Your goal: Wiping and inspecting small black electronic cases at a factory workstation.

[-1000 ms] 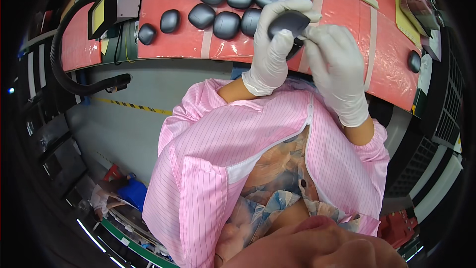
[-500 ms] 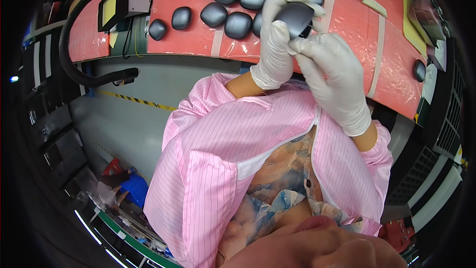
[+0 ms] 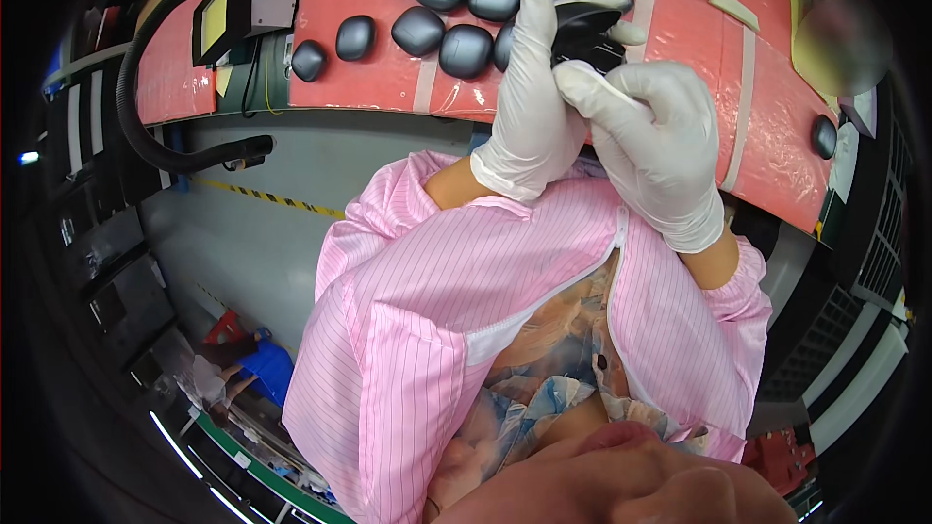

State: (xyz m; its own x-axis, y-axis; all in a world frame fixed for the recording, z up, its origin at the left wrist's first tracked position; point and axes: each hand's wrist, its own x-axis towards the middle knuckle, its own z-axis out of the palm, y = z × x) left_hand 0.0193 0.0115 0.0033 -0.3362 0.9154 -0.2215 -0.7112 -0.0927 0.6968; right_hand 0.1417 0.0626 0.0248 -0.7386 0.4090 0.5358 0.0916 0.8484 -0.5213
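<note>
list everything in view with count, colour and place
held case: one, black, upper middle
loose cases: over a dozen, dark grey, mostly upper middle
main mat: one, red, under them
side mat: one, red, upper left
strip: one, pale yellow, upper right
framed panel: one, yellow, upper left
hose: one, black, left
striped tape: one, black-yellow, left
co-worker: one, in blue, lower left
coat: one, pink striped, centre
left hand: one, white-gloved, holding held case
right hand: one, white-gloved, beside it

We held a dark case [image 3: 585, 23] in our gloved left hand [image 3: 534, 102], our right hand [image 3: 660, 126] at its edge; grey cases [image 3: 466, 50] lay on red matting [image 3: 685, 34].
</note>
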